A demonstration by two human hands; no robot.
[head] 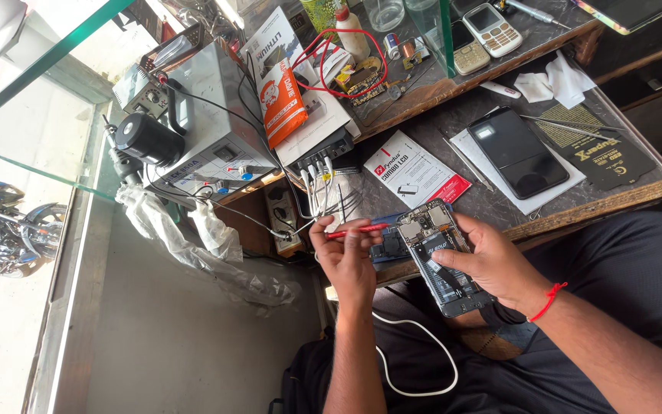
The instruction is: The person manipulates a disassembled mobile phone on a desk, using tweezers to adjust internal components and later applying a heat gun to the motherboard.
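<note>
The right hand (492, 264) grips an opened phone (442, 257) with its back cover off, thumb laid across the battery, over the lap at the bench (576, 215) edge. The left hand (346, 257) pinches a red screwdriver (358, 228), its tip at the phone's top corner. Beyond the right hand lies a dark phone (519, 152) on white paper (565, 184).

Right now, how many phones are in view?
4: opened phone in the right hand; black smartphone on the bench; two keypad phones at top. More may be hidden.
</note>
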